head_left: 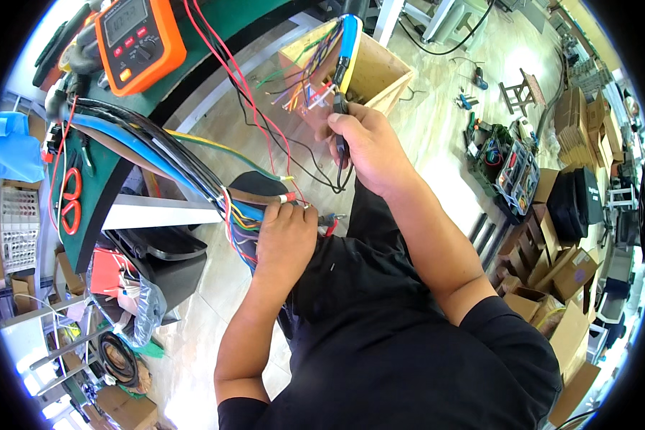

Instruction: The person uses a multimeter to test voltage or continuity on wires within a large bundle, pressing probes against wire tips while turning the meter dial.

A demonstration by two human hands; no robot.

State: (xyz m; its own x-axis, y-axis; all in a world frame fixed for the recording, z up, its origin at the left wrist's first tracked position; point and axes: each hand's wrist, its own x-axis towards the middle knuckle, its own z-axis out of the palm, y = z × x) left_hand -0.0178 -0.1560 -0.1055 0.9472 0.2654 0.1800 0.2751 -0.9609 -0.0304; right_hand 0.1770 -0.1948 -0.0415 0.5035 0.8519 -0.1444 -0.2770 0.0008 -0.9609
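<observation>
My left hand [287,240] is closed over the cable ends of a thick bundle of black, blue and brown cables [158,147], close above my lap. Metal lugs [333,218] poke out past its fingers, and a red lead runs down to it. My right hand [365,147] grips the black end of a test lead [342,152], whose wire loops below it. That end meets the tip of a second cable bundle, with a blue sleeve [349,39] and many thin coloured wires [312,89]. Red and black leads trail from near an orange multimeter [140,43].
A wooden box [390,79] stands under the thin wires. Red-handled scissors [71,201] lie on the green table [111,168] at left. A lined black bin [172,265] is below it. At right on the floor are a tool case [516,175], a small stool [522,92] and cardboard boxes [570,276].
</observation>
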